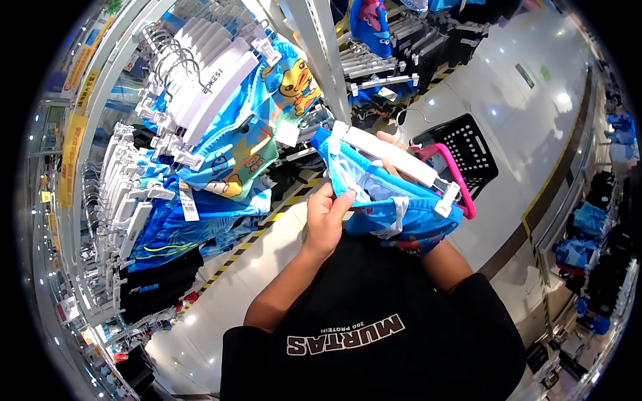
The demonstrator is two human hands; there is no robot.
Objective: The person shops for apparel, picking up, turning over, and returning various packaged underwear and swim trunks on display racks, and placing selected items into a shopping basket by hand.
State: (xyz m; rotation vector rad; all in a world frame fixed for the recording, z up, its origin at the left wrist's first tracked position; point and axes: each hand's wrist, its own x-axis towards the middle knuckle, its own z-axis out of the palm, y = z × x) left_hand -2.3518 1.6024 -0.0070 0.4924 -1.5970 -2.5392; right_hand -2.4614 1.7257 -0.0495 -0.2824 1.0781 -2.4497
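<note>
Blue swim trunks (394, 214) hang by clips from a white hanger (391, 156) in front of my chest. With thumb and fingers, my left hand (328, 217) pinches the front edge of the waistband, which gapes and shows the pale lining and a white drawstring. Behind the hanger, the fingers of my right hand (390, 150) show in part; the trunks hide the rest, so its hold is unclear. The hanger's metal hook (412, 112) points away from me. Close to the trunks' right end is a pink handle (458, 180).
A black perforated basket (461, 150) is beyond the trunks. Racks of white hangers (214, 87) with printed blue swimwear (234, 154) stand at left. A white metal post (321, 60) rises beside them. More clothing (578, 247) lines the right edge, past the tiled floor (508, 113).
</note>
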